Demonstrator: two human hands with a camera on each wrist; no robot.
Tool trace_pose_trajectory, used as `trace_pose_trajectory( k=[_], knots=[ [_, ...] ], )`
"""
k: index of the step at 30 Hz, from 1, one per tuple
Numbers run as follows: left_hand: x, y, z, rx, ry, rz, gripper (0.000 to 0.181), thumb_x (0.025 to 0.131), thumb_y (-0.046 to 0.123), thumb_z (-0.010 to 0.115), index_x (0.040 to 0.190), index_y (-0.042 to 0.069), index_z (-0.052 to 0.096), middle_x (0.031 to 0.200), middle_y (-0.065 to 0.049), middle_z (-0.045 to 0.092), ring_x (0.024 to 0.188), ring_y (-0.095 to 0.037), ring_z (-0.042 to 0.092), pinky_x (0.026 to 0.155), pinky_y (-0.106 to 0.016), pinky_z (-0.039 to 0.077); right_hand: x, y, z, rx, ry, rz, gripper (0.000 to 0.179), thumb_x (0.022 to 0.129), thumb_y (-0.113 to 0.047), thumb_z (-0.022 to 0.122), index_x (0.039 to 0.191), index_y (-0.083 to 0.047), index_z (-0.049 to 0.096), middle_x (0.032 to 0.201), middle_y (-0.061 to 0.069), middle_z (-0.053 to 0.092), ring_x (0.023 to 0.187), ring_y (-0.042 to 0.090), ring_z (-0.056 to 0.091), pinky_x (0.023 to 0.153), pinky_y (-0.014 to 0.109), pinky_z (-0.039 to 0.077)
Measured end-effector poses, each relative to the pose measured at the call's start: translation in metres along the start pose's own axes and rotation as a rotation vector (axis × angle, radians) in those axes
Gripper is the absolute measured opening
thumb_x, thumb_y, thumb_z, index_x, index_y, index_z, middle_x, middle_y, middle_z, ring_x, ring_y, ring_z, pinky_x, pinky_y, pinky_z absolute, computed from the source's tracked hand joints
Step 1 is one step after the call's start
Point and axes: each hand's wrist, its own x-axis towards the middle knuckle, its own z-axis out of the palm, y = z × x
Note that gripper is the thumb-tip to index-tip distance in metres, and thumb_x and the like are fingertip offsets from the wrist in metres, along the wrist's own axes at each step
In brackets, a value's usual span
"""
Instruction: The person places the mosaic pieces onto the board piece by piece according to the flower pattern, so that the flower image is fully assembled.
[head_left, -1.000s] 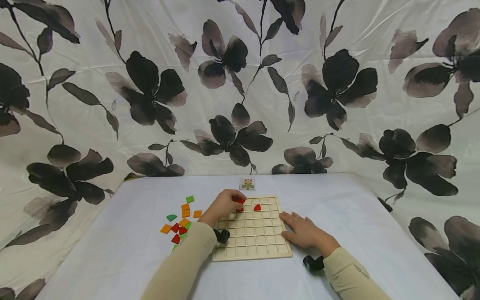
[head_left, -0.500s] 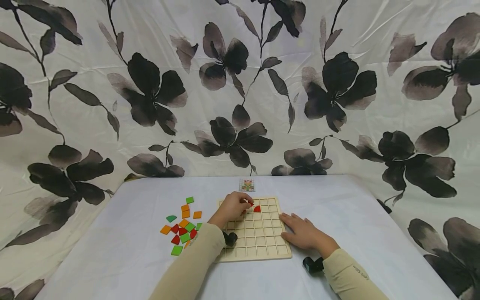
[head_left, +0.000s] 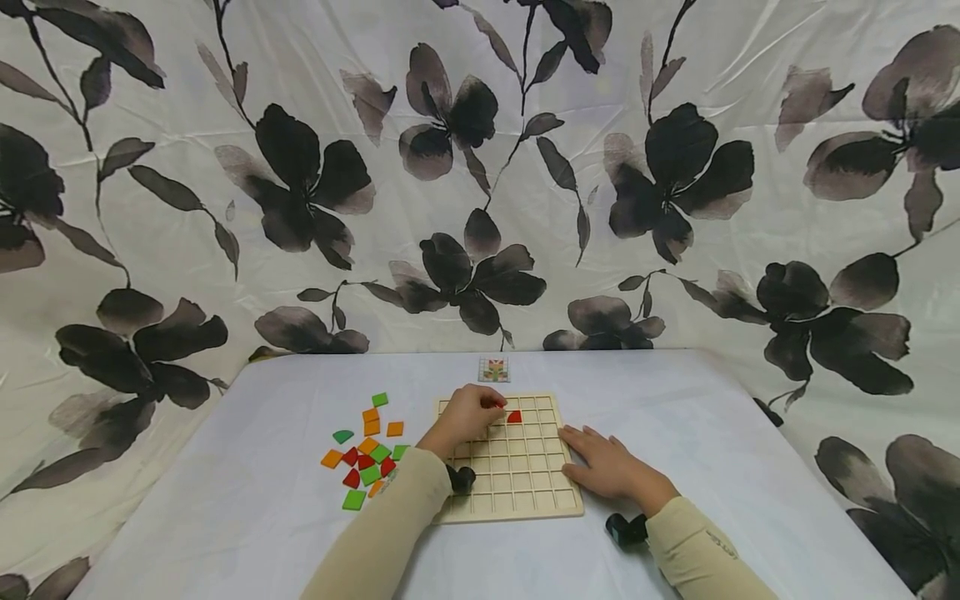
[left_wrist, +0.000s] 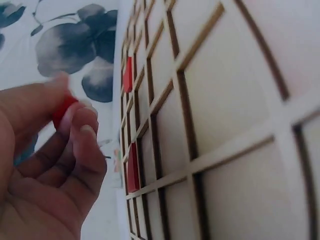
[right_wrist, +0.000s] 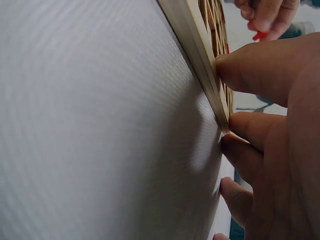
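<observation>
My left hand (head_left: pixel 467 417) is over the upper left part of a pale wooden grid board (head_left: pixel 517 504). Between its thumb and fingertips it pinches a small red tile (left_wrist: pixel 62 111), held just off the grid in the left wrist view. Two red pieces sit in the board's cells there: a farther red piece (left_wrist: pixel 128 75) and a nearer one (left_wrist: pixel 132 170). In the head view a red quarter-round piece (head_left: pixel 514 417) shows right of those fingertips. My right hand (head_left: pixel 606 462) lies along the board's right side, its fingertips (right_wrist: pixel 235 121) touching the edge.
Left of the board lie scattered loose tiles: several orange tiles (head_left: pixel 331 458), green tiles (head_left: pixel 354 500) and red tiles (head_left: pixel 351 479). A small coloured pattern card (head_left: pixel 494 369) lies beyond the board. A white cloth (head_left: pixel 247 467) covers the table, with a flowered curtain (head_left: pixel 570 208) behind.
My left hand has moved right over the board with the red tile between its fingers, uncovering more loose tiles. My right hand has stayed at the board's edge.
</observation>
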Motion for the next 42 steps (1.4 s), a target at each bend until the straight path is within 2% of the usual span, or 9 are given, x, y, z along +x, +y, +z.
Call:
trace_pose_trajectory(
  k=[7, 13, 17, 23, 27, 30, 34, 38, 42],
  knots=[
    [0.007, 0.002, 0.0, 0.17, 0.016, 0.067, 0.018, 0.093, 0.019, 0.064, 0.101, 0.008, 0.075, 0.099, -0.006, 0.068, 0.081, -0.014, 0.056, 0.071, -0.029, 0.047, 0.0, 0.001, 0.0, 0.004, 0.004, -0.004, 0.06, 0.097, -0.035, 0.053, 0.15, -0.012, 0.036, 0.156, 0.008, 0.034, 0.146, 0.036, 0.025, 0.112, 0.066, 0.016],
    [0.011, 0.008, 0.001, 0.351, -0.03, 0.079, 0.011, 0.092, 0.012, 0.065, 0.095, 0.006, 0.074, 0.093, -0.005, 0.071, 0.082, -0.016, 0.063, 0.073, -0.031, 0.051, 0.001, 0.003, 0.002, 0.002, 0.017, -0.007, 0.06, 0.097, -0.035, 0.053, 0.15, -0.012, 0.036, 0.156, 0.007, 0.035, 0.146, 0.036, 0.026, 0.112, 0.065, 0.016],
    [0.014, 0.008, 0.003, 0.472, -0.057, 0.107, 0.011, 0.092, 0.01, 0.064, 0.081, 0.009, 0.069, 0.077, 0.001, 0.064, 0.071, -0.012, 0.055, 0.067, -0.027, 0.047, 0.002, 0.004, 0.003, 0.002, 0.022, -0.007, 0.06, 0.097, -0.036, 0.053, 0.15, -0.013, 0.036, 0.156, 0.007, 0.036, 0.146, 0.036, 0.026, 0.112, 0.065, 0.017],
    [0.016, 0.008, 0.003, 0.516, -0.095, 0.18, 0.019, 0.092, 0.004, 0.061, 0.074, 0.007, 0.066, 0.064, 0.004, 0.052, 0.06, -0.01, 0.042, 0.058, -0.024, 0.038, 0.003, 0.005, 0.005, 0.009, 0.019, -0.001, 0.06, 0.097, -0.037, 0.053, 0.15, -0.015, 0.036, 0.156, 0.005, 0.035, 0.146, 0.035, 0.025, 0.112, 0.065, 0.017],
    [0.017, 0.011, 0.002, 0.561, -0.129, 0.2, 0.018, 0.091, 0.002, 0.061, 0.078, 0.006, 0.072, 0.072, 0.001, 0.065, 0.067, -0.01, 0.055, 0.064, -0.025, 0.047, 0.004, 0.007, 0.005, 0.01, 0.018, 0.004, 0.06, 0.096, -0.037, 0.053, 0.15, -0.015, 0.037, 0.156, 0.005, 0.035, 0.147, 0.034, 0.025, 0.112, 0.065, 0.017],
    [0.016, 0.011, 0.0, 0.596, -0.151, 0.213, 0.018, 0.091, 0.001, 0.06, 0.087, 0.008, 0.076, 0.091, -0.003, 0.073, 0.086, -0.015, 0.067, 0.076, -0.028, 0.054, 0.004, 0.006, 0.003, -0.006, 0.018, 0.009, 0.06, 0.097, -0.038, 0.052, 0.15, -0.016, 0.036, 0.156, 0.004, 0.035, 0.147, 0.034, 0.024, 0.113, 0.064, 0.017],
    [0.017, 0.012, -0.001, 0.623, -0.163, 0.237, 0.019, 0.092, 0.002, 0.059, 0.092, 0.009, 0.077, 0.096, -0.002, 0.073, 0.093, -0.017, 0.068, 0.08, -0.029, 0.054, 0.005, 0.006, 0.001, -0.021, 0.026, 0.01, 0.06, 0.097, -0.038, 0.052, 0.151, -0.016, 0.035, 0.156, 0.004, 0.035, 0.147, 0.034, 0.024, 0.113, 0.064, 0.017],
    [0.019, 0.012, -0.001, 0.627, -0.172, 0.254, 0.029, 0.092, -0.002, 0.056, 0.067, 0.012, 0.062, 0.065, 0.005, 0.052, 0.063, -0.009, 0.046, 0.061, -0.023, 0.04, 0.005, 0.005, 0.002, 0.002, 0.021, 0.013, 0.06, 0.096, -0.037, 0.052, 0.15, -0.016, 0.036, 0.156, 0.004, 0.035, 0.147, 0.034, 0.024, 0.113, 0.064, 0.017],
    [0.023, 0.011, 0.0, 0.613, -0.176, 0.24, 0.042, 0.09, -0.006, 0.055, 0.06, 0.018, 0.039, 0.061, 0.006, 0.027, 0.058, -0.009, 0.027, 0.06, -0.026, 0.029, 0.004, 0.003, 0.003, 0.026, 0.01, 0.014, 0.06, 0.096, -0.036, 0.054, 0.149, -0.014, 0.037, 0.156, 0.005, 0.036, 0.146, 0.035, 0.025, 0.113, 0.065, 0.017]
  ],
)
